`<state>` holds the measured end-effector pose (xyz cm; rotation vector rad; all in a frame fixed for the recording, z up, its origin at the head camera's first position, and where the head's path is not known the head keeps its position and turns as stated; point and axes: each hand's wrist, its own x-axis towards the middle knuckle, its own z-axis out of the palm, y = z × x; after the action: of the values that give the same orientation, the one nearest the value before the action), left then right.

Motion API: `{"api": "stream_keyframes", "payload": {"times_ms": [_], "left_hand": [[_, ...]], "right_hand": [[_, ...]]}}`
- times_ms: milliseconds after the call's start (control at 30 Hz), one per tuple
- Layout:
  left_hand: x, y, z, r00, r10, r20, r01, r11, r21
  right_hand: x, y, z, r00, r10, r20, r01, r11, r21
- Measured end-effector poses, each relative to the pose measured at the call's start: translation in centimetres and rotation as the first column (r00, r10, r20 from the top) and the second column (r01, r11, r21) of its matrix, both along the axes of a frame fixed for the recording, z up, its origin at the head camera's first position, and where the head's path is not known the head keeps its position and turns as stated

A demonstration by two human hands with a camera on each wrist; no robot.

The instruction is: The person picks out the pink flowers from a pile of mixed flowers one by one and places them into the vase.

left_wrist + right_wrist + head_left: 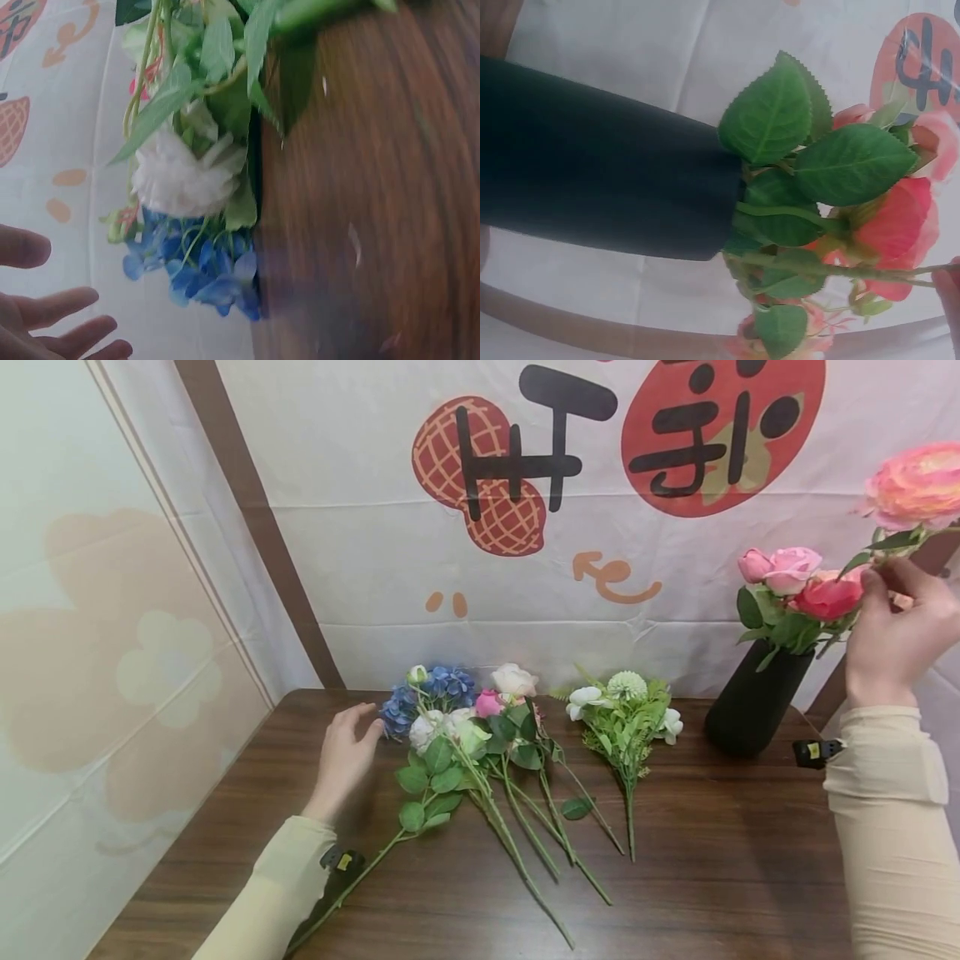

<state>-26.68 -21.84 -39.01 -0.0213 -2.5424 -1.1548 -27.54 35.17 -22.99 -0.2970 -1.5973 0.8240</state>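
My right hand [903, 627] pinches the stem of a large pink-and-orange flower [915, 489] above the black vase [757, 702]. Pink roses [791, 568] and a coral-red flower [831, 596] stand in the vase. From the right wrist, the held stem [885, 274] runs from the fingertips [949, 296] to the vase mouth; how deep it reaches is hidden. My left hand [348, 756] is beside the blue hydrangea [401, 710], fingers spread and holding nothing. A white flower [184, 176] lies by the hydrangea in the left wrist view.
Loose stems with white, pink and pale green flowers [468, 735] lie across the wooden table [697, 877]. To their right is a white-and-green bunch [626, 727]. A printed white cloth [360, 527] hangs behind the table.
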Motion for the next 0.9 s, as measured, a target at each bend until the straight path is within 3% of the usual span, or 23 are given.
{"api": "stream_keyframes", "payload": {"times_ms": [167, 467, 700, 900], "left_hand": [[0.3, -0.7, 0.4, 0.999, 0.001, -0.046, -0.002, 1.0, -0.022], [0.6, -2.1, 0.1, 0.998, 0.027, -0.062, -0.029, 0.999, -0.04], [0.8, -2.7, 0.0, 0.999, 0.034, -0.035, -0.036, 0.998, -0.055], [1.0, -3.3, -0.1, 0.999, 0.039, -0.024, -0.04, 0.997, -0.072]], "right_hand": [[0.0, -0.3, 0.1, 1.0, -0.008, 0.01, 0.008, 0.999, -0.054], [-0.9, 1.0, -0.7, 0.999, 0.009, -0.031, -0.013, 0.993, -0.113], [-1.6, 2.2, -1.3, 0.996, 0.05, -0.07, -0.059, 0.989, -0.137], [-2.1, 2.4, -1.2, 0.996, 0.031, -0.079, -0.04, 0.993, -0.113]]}}
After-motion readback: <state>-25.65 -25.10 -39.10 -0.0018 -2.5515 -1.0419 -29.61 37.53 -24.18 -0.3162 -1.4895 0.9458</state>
